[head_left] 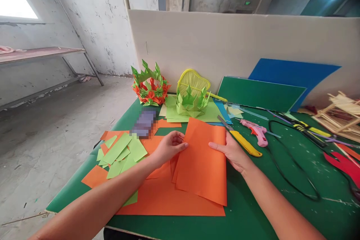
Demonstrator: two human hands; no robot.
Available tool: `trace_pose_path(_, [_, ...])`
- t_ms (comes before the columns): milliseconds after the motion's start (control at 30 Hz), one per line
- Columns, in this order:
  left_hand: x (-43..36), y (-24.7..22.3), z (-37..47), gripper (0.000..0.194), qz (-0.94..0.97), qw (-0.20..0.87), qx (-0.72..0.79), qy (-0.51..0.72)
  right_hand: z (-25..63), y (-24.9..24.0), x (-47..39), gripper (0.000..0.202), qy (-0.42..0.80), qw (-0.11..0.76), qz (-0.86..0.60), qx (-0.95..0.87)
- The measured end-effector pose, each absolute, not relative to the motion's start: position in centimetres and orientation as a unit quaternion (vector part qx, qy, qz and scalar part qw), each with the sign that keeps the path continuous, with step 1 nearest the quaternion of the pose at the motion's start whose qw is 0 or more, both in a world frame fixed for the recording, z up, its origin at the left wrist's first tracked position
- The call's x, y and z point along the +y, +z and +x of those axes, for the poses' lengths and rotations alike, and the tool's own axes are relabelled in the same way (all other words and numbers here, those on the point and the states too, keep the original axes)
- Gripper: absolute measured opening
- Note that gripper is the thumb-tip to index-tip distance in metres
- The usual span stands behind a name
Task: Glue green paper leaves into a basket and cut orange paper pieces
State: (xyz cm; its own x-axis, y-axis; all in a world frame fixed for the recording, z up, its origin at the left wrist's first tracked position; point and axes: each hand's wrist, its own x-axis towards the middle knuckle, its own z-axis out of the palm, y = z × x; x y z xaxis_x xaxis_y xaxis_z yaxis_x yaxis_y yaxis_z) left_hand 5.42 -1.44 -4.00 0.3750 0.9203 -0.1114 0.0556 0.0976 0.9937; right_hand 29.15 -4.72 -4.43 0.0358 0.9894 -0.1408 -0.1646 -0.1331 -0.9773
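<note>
And here the folded orange paper point(204, 157) is held up between two hands, above a large orange sheet point(168, 198) spread on the green table point(247, 213)! Its left edge is pinched by the left hand point(172, 147), fingers curled, thumb laid at the border; its right, folded edge is gripped by the right hand point(234, 153), thumb pressed flat across the front. Loose layers are shown at the paper's lower left. To the left, light green paper pieces point(119, 155) are scattered over more orange. Just right of the right hand, a yellow utility knife point(246, 144) is laid down, with a pink glue gun point(256, 132) placed near it. Farther back, a green paper crown point(192, 108) is set upright on green sheets, and beside it, a red-and-green paper crown point(155, 98) is seen. Behind, a green board point(261, 95) is leaned up, overlapped with a blue board point(292, 72).
</note>
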Motion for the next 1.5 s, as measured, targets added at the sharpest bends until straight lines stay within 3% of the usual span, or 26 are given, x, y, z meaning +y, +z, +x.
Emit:
trace_pose_path(567, [-0.6, -5.2, 5.1, 0.024, 0.655, 0.488, 0.437, 0.377, 29.5, -6.3, -4.1, 0.092, 0.53, 0.471, -0.541, -0.452])
trace_pose_path(700, [-0.5, -5.2, 4.7, 0.019, 0.704, 0.419, 0.47, 0.329, 30.4, -6.6, -4.0, 0.101, 0.357, 0.447, -0.61, -0.549])
trace_pose_path(800, [-0.6, -5.2, 4.5, 0.019, 0.727, 0.385, 0.473, 0.314, 30.6, -5.7, -4.4, 0.073, 0.195, 0.386, -0.593, -0.679])
trace_pose_path(900, [-0.6, -5.2, 4.4, 0.019, 0.737, 0.371, 0.477, 0.303, 30.1, -4.8, -5.0, 0.042, 0.195, 0.278, -0.515, -0.787])
trace_pose_path(1067, [-0.7, -5.1, 4.4, 0.021, 0.756, 0.351, 0.477, 0.28, 29.2, -5.0, -5.4, 0.043, 0.229, 0.164, -0.481, -0.83])
trace_pose_path(1500, [-0.6, -5.0, 4.3, 0.023, 0.741, 0.384, 0.476, 0.278, 29.2, -5.1, -5.1, 0.047, 0.214, 0.132, -0.485, -0.838])
